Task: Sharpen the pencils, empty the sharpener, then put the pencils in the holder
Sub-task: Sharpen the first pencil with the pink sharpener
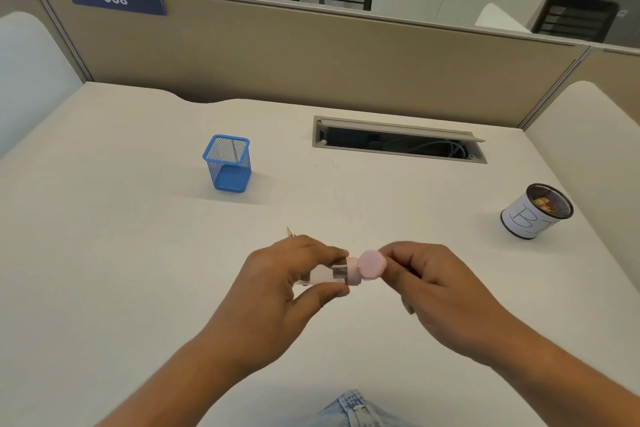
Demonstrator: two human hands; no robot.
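Note:
My left hand (pixel 284 274) grips the body of a pink sharpener (pixel 332 273) over the middle of the desk. Fingertips of my right hand (pixel 436 284) pinch the sharpener's round pink cap (pixel 371 264), which sits at the body's right end; whether it is joined or just apart I cannot tell. A pencil tip (pixel 289 231) pokes out from behind my left hand, the rest hidden. A blue mesh pencil holder (pixel 228 163) stands upright farther back on the left; nothing rises above its rim.
A black mesh cup (pixel 533 215) wrapped in white paper, with shavings inside, stands at the right. An open cable tray (pixel 398 140) is set into the desk at the back. A beige partition (pixel 311 55) closes the far edge.

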